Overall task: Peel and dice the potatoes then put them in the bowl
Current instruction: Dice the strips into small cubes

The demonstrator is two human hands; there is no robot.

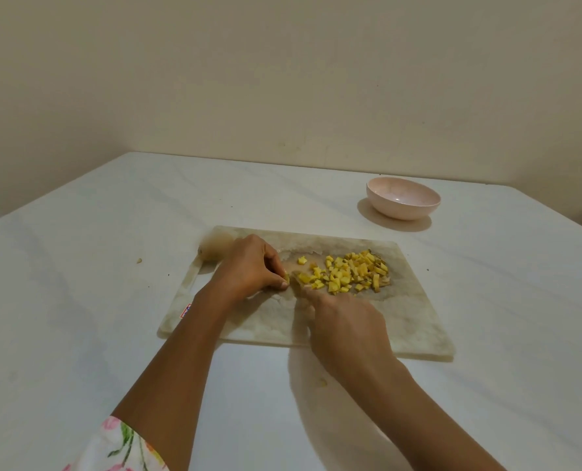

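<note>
While dicing the last potato stub (pixel 285 277), pinches it between thumb and fingertips of left grip (pixel 248 263), curled tight and low on the cutting board (pixel 419 321); likely to stop such a small piece skidding and to tuck fingertips clear of the edge. Works right grip (pixel 347 321) just beside it, closed round what looks like a knife (pixel 296 286); too blurred to confirm blade or handle detail. Has diced potato (pixel 354 273) in a loose pile on the board's far right, just past the cut line; frees cutting room and stages the pieces on the side nearest the bowl (pixel 403 198). Has bowl parked off the board, back right on the desk (pixel 78 266), apart from the pile, showing nothing inside; probably out of knife swing yet a short carry. Has one pale whole potato (pixel 214 248) at the board's far-left corner, behind left grip; presumably queued, skin state unclear through blur. Judging progress: one potato nearly diced, transfer not started. Expect slip risk on the stub; suggest a few short cuts, then scraping pile toward bowl.
</note>
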